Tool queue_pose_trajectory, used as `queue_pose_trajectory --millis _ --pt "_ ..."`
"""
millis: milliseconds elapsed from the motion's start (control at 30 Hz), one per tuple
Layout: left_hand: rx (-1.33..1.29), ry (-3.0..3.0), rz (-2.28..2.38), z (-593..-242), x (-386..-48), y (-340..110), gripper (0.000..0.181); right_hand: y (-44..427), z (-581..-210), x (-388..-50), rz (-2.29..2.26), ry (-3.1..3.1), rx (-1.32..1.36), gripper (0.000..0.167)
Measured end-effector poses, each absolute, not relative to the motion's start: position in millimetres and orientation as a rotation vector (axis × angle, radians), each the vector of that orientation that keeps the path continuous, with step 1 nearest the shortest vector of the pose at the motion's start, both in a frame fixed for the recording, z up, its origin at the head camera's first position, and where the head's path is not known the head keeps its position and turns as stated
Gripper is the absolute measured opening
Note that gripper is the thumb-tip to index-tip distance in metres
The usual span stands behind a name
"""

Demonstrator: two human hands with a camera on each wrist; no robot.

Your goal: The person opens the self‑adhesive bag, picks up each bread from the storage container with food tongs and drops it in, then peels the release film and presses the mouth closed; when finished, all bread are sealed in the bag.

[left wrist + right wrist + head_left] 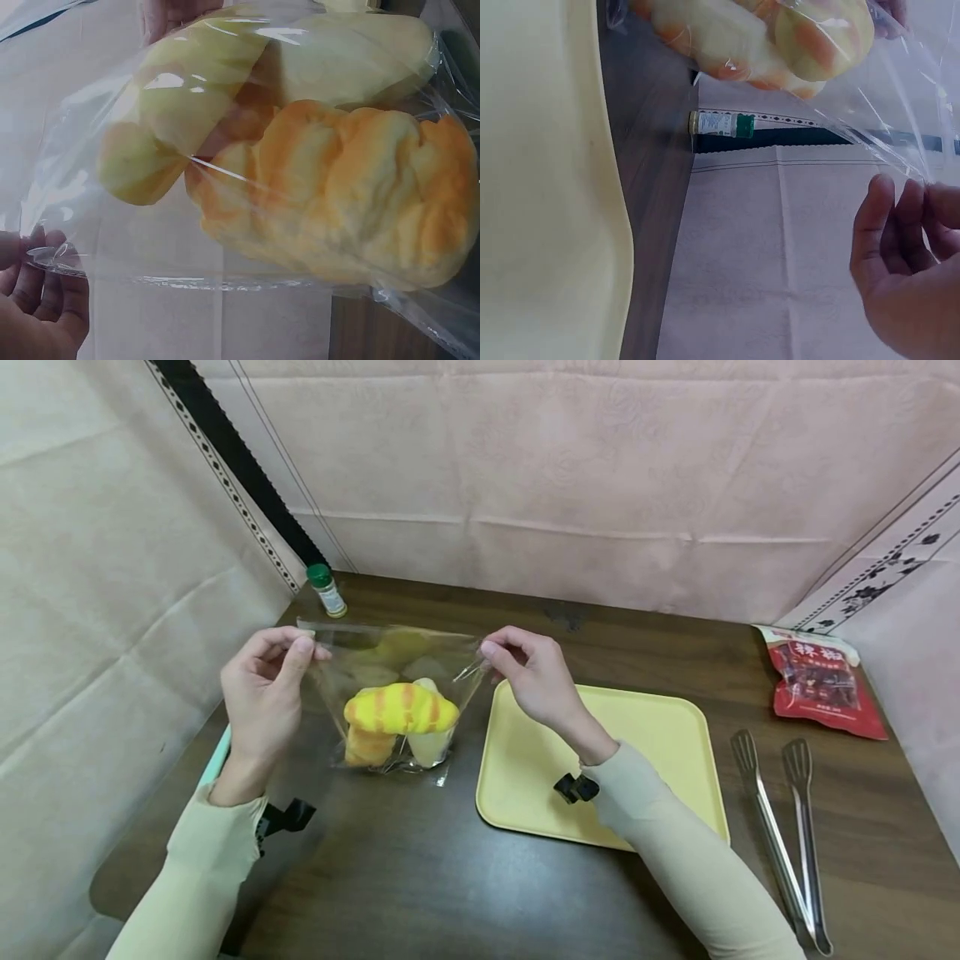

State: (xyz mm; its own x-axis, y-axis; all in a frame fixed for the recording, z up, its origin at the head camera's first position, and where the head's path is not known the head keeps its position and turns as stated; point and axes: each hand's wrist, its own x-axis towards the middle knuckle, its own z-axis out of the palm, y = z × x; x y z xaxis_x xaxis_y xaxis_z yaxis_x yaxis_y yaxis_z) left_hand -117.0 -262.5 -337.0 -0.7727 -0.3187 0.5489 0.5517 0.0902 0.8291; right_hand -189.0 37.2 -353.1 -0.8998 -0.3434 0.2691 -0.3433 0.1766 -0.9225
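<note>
A clear plastic bag [390,668] hangs between my two hands, held by its top corners. My left hand [264,693] pinches the left corner between thumb and fingers, and my right hand [536,681] pinches the right one. Inside lie several bread pieces. A yellow roll with orange stripes [401,708] is on top, over an orange-brown bread [369,747] and a pale bread [429,745]. From the left wrist the ridged orange bread [337,187] shows close up through the film. Whether the bag's bottom touches the table cannot be told.
A yellow tray [675,735] lies beneath my right forearm. Metal tongs [780,843] and a red snack packet [821,681] are at the right. At the back left stands a small green-capped bottle [327,590]. Part of a turquoise item [216,756] shows behind my left wrist. Cloth walls border the table.
</note>
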Motion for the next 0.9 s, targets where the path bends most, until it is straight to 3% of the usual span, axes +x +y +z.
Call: queue_pose_trajectory --millis 400,667,800,900 --pt "-0.145 -1.832 -1.770 -327.2 -112.2 -251.7 0.011 34.6 -354.1 -194.8 -1.946 2.366 -0.563 0.030" --pt "-0.080 -1.919 -1.645 -322.4 -106.9 -242.3 0.006 34.1 -352.5 -185.9 -1.918 2.614 -0.514 0.019" --pt "-0.161 -1.866 -1.645 -321.2 -105.4 -234.9 0.006 23.7 -341.7 -166.4 -1.907 3.060 -0.802 0.021" --pt "-0.180 -1.881 -1.588 -319.0 -105.7 -229.3 0.007 11.2 -329.5 -154.4 -1.843 3.198 -1.277 0.011"
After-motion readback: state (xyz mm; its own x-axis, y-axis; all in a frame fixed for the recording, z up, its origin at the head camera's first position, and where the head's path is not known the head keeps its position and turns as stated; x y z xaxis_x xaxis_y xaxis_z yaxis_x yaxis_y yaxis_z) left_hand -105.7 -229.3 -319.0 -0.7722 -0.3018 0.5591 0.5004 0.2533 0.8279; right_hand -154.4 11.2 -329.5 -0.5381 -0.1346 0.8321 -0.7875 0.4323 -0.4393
